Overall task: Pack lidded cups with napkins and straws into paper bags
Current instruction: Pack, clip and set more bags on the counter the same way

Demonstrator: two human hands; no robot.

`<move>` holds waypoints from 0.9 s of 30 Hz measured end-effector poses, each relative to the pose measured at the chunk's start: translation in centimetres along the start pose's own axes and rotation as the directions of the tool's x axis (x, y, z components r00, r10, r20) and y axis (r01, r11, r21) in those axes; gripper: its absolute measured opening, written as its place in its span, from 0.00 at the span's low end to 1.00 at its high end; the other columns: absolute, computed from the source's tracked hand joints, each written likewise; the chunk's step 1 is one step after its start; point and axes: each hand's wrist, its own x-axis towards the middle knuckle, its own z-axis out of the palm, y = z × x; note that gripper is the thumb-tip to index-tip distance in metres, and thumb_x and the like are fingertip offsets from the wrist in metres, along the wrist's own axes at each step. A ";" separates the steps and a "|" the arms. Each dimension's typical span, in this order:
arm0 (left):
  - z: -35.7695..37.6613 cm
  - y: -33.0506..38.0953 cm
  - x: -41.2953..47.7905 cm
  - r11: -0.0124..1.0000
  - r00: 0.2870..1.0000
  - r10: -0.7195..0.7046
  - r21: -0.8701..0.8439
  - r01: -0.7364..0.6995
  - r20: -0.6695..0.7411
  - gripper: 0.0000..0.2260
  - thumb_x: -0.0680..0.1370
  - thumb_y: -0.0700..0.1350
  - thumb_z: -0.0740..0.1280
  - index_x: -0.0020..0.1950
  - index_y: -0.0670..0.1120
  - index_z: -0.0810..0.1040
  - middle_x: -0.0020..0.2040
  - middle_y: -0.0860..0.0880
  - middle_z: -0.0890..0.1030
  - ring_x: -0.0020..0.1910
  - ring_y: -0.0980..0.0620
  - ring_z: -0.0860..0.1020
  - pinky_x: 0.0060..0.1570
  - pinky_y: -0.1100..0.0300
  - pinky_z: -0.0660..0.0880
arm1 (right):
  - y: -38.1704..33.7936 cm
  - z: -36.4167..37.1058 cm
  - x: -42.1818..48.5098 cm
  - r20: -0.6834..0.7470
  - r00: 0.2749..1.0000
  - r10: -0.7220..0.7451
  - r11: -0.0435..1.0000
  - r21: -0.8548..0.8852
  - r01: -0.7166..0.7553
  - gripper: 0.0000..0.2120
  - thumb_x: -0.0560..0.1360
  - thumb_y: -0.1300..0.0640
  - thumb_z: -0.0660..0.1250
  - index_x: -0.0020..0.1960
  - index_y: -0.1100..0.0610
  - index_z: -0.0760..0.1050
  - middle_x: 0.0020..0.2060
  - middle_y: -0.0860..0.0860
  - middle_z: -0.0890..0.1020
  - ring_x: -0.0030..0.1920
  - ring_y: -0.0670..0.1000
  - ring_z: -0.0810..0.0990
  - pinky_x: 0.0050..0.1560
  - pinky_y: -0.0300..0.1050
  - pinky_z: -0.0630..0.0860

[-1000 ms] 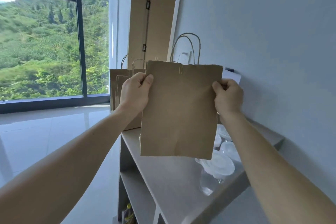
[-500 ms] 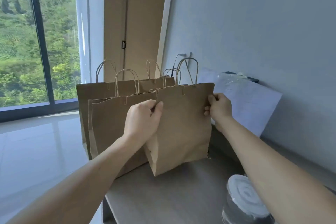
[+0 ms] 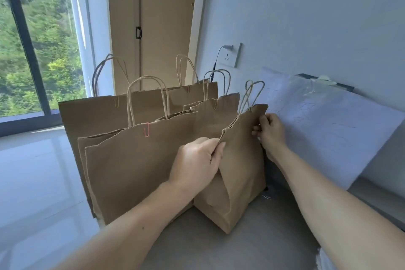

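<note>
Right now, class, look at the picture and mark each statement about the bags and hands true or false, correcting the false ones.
1. The left hand and right hand both grip the small bag at its top edge. True.
2. The small bag hangs in the air. False: its base rests on the counter.
3. A pink clip sits on the top edge of the front big bag. True.
4. The socket has nothing plugged in. False: a plug with a cable is in it.
</note>
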 end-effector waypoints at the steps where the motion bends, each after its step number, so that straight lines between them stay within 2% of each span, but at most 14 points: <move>1: 0.1 -0.1 0.0 1.000 1.000 0.016 0.007 -0.016 -0.011 0.19 0.77 0.41 0.69 0.34 0.53 0.62 0.30 0.57 0.60 0.29 0.56 0.59 0.31 0.67 0.58 | 0.1 0.0 0.1 -0.009 1.000 -0.013 1.000 0.001 0.013 0.10 0.84 0.56 0.56 0.47 0.57 0.71 0.41 0.57 0.77 0.35 0.50 0.76 0.37 0.44 0.74; 5: 0.4 -0.9 -0.2 0.998 0.996 0.056 0.045 -0.053 -0.068 0.15 0.77 0.41 0.69 0.31 0.45 0.71 0.30 0.56 0.63 0.28 0.53 0.63 0.28 0.63 0.63 | 0.9 0.1 -0.2 -0.064 0.996 -0.065 0.998 -0.021 0.064 0.10 0.83 0.55 0.56 0.45 0.54 0.71 0.36 0.53 0.79 0.32 0.48 0.79 0.39 0.47 0.75; 9: 0.6 -0.5 -1.6 0.992 0.991 0.127 0.021 -0.126 -0.045 0.14 0.79 0.45 0.65 0.34 0.43 0.77 0.31 0.50 0.76 0.27 0.48 0.74 0.26 0.58 0.71 | 1.3 -0.3 -0.6 -0.112 0.988 -0.106 0.994 0.020 0.108 0.10 0.82 0.54 0.57 0.43 0.52 0.72 0.35 0.52 0.79 0.32 0.46 0.79 0.40 0.48 0.76; 13: 0.6 -0.9 -1.5 0.989 0.989 0.143 0.053 -0.141 -0.035 0.15 0.79 0.45 0.65 0.33 0.42 0.75 0.32 0.49 0.77 0.27 0.48 0.75 0.26 0.57 0.72 | 1.3 -0.5 -0.8 -0.143 0.983 -0.116 0.990 0.061 0.126 0.10 0.81 0.54 0.57 0.42 0.51 0.72 0.36 0.52 0.79 0.34 0.47 0.80 0.43 0.49 0.77; 18: 1.1 -0.6 -2.4 0.992 0.992 0.123 0.014 -0.123 0.004 0.11 0.78 0.43 0.68 0.36 0.42 0.80 0.34 0.49 0.80 0.28 0.47 0.77 0.26 0.59 0.73 | 1.8 -1.1 -1.3 -0.118 0.990 -0.072 0.997 0.013 0.074 0.10 0.82 0.54 0.56 0.44 0.53 0.71 0.39 0.52 0.79 0.39 0.50 0.81 0.46 0.49 0.79; 21: 1.0 -0.4 -1.6 0.999 0.997 0.041 -0.008 -0.040 0.059 0.15 0.78 0.43 0.68 0.31 0.42 0.73 0.31 0.48 0.75 0.28 0.45 0.75 0.27 0.54 0.74 | 1.2 -1.6 -1.5 -0.124 0.991 -0.042 0.999 -0.007 0.041 0.09 0.82 0.56 0.57 0.55 0.56 0.74 0.41 0.51 0.81 0.38 0.48 0.82 0.50 0.52 0.81; 23: 0.9 -0.2 -0.9 0.999 0.995 -0.037 -0.007 0.037 0.090 0.18 0.78 0.43 0.68 0.30 0.45 0.67 0.29 0.48 0.71 0.29 0.43 0.73 0.30 0.51 0.73 | 0.7 -1.7 -1.7 -0.109 0.994 -0.024 0.999 -0.029 0.021 0.14 0.83 0.56 0.57 0.66 0.57 0.72 0.44 0.48 0.80 0.41 0.46 0.82 0.52 0.51 0.81; 25: 0.8 -0.1 -0.8 0.994 0.987 -0.107 -0.006 0.109 0.122 0.19 0.79 0.44 0.68 0.30 0.45 0.66 0.29 0.51 0.68 0.30 0.43 0.73 0.32 0.50 0.72 | 0.3 -1.9 -2.5 -0.083 0.996 -0.025 0.997 -0.072 0.019 0.18 0.83 0.55 0.58 0.72 0.56 0.68 0.48 0.43 0.78 0.45 0.45 0.82 0.52 0.47 0.80; 27: 1.0 -0.3 -0.7 0.983 0.971 -0.178 -0.007 0.181 0.159 0.18 0.79 0.45 0.68 0.31 0.42 0.69 0.30 0.50 0.68 0.32 0.43 0.73 0.35 0.50 0.71 | 0.0 -2.2 -3.4 -0.053 0.998 -0.019 0.995 -0.098 0.014 0.19 0.83 0.55 0.58 0.73 0.56 0.66 0.53 0.44 0.77 0.47 0.43 0.80 0.52 0.45 0.79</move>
